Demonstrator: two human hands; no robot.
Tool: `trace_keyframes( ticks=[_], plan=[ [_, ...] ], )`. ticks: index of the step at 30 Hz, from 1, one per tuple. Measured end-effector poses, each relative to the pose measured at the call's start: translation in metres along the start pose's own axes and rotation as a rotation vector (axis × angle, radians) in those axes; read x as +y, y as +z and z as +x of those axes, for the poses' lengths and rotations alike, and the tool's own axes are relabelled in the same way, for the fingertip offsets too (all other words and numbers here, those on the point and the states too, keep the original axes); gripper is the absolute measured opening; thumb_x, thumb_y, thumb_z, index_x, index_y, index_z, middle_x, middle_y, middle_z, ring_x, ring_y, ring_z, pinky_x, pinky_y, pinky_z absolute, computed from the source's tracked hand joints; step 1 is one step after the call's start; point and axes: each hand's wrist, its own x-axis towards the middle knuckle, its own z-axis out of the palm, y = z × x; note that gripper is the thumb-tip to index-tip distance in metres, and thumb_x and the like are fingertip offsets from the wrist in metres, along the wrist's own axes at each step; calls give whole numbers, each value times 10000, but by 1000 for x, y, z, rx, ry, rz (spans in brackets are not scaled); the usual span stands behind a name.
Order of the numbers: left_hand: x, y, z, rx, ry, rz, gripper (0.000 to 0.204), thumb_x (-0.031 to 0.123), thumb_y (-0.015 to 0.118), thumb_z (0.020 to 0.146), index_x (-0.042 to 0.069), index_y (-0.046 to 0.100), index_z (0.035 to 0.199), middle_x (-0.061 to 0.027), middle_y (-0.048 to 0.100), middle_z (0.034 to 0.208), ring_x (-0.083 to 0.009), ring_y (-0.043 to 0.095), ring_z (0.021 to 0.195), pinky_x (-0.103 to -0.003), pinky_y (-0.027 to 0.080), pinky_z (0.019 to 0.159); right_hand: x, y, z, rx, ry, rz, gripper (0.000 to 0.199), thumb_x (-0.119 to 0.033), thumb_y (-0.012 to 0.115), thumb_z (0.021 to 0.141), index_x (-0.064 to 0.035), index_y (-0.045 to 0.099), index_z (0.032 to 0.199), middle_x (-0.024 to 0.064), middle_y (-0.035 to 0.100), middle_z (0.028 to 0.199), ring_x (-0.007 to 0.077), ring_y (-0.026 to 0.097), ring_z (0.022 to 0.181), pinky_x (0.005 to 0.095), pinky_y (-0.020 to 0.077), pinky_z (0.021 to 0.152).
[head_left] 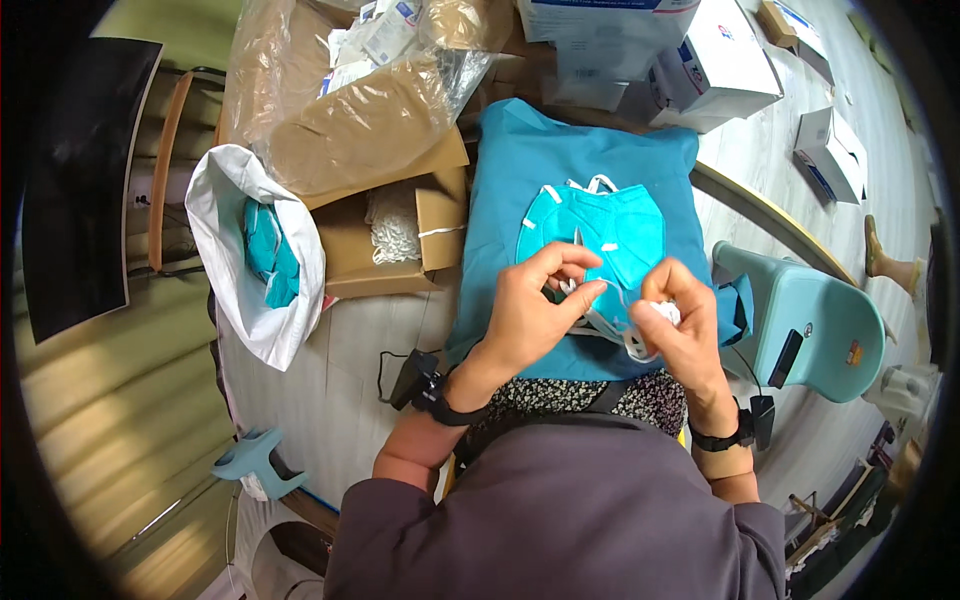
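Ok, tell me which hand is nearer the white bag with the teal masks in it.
Left. The left hand works at the mask straps over the blue cloth, with the white bag further to its left. The right hand sits on the far side, beyond the left hand.

Both forearms in from below, left hand [535,305] & right hand [680,325] pinching, fingers curled.

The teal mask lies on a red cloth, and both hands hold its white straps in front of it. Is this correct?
Not quite: in the head view the cloth under the teal mask is blue, not red. The left hand and right hand do hold the white straps.
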Motion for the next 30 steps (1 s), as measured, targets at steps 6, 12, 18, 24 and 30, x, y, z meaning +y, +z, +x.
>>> trace_keyframes(
  ticks=[6, 12, 18, 24, 30],
  plan=[
    [18, -1, 4, 23, 433, 315, 411, -44, 720, 781, 21, 575, 1160, -58, 621, 939, -101, 624, 823, -249, 495, 740, 0, -7, 13, 25, -150, -522, 218, -199, 780, 810, -64, 664, 936, 74, 549, 593, 116, 515, 545, 278, 398, 488],
    [9, 12, -8, 55, -166, -537, 488, -92, 634, 835, -3, 440, 1275, -40, 509, 980, -102, 598, 892, -235, 498, 781, 2, -2, 17, -100, -153, -383, 228, -222, 716, 869, -39, 617, 777, 119, 596, 653, 229, 573, 550, 340, 433, 509],
    [-10, 13, -26, -236, -201, -261, 241, 80, 654, 880, 9, 593, 1102, -71, 652, 961, -128, 619, 911, -289, 489, 807, 17, 0, 10, -177, -262, -265, 196, -175, 661, 921, -27, 606, 806, 80, 607, 696, 182, 559, 596, 306, 429, 537],
    [15, 1, -20, -351, 45, 69, 254, 196, 748, 836, 21, 634, 982, -111, 657, 868, -283, 616, 775, -339, 459, 676, 15, -6, 6, -295, -146, -97, 247, -249, 653, 937, -34, 612, 824, 34, 591, 669, 107, 540, 597, 292, 402, 508],
    [24, 3, -17, -297, 162, 221, 236, 144, 711, 865, -9, 557, 772, -124, 539, 706, -296, 509, 644, -381, 397, 585, 9, -10, 17, -247, -65, 17, 296, -272, 776, 845, -58, 591, 757, -18, 537, 628, 43, 450, 602, 246, 365, 500]
  ],
)
